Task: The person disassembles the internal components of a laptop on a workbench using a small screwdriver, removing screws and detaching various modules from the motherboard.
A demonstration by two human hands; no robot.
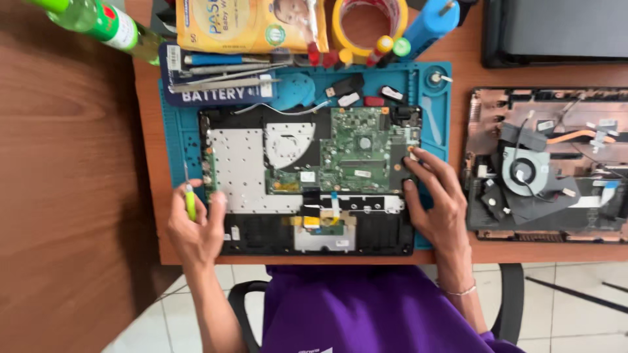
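Head view, 1 frame. An opened laptop chassis [307,183] lies at the centre of a blue repair mat [171,137] on a wooden table [72,163]. Inside it, the green motherboard [353,147] sits toward 1 o'clock and a silver metal plate [239,170] toward 9 o'clock.

Left hand [195,225]: at 8 o'clock of the chassis, at its left edge. Fingers curled together and clamped on a screwdriver [190,199] with a yellow-green handle, shaft pointing up toward 12 o'clock. The tip hovers beside the chassis edge (contact with the board cannot be told).

Right hand [435,196]: at 3 o'clock of the chassis, lying flat on its right edge. Fingers slightly spread and pressing down on the dark frame, fingertips touching the corner just beside the motherboard; it holds nothing.

Around: at 12 o'clock of the mat, tweezers [222,72] lie on a dark tool pouch [216,95], with a yellow wipes packet [242,23] and a roll of yellow tape [366,26] above them. A green bottle [98,19] lies at 11 o'clock. At 3 o'clock, well apart from the mat, a separated bottom cover [543,163] with a cooling fan [526,171] lies on the table.
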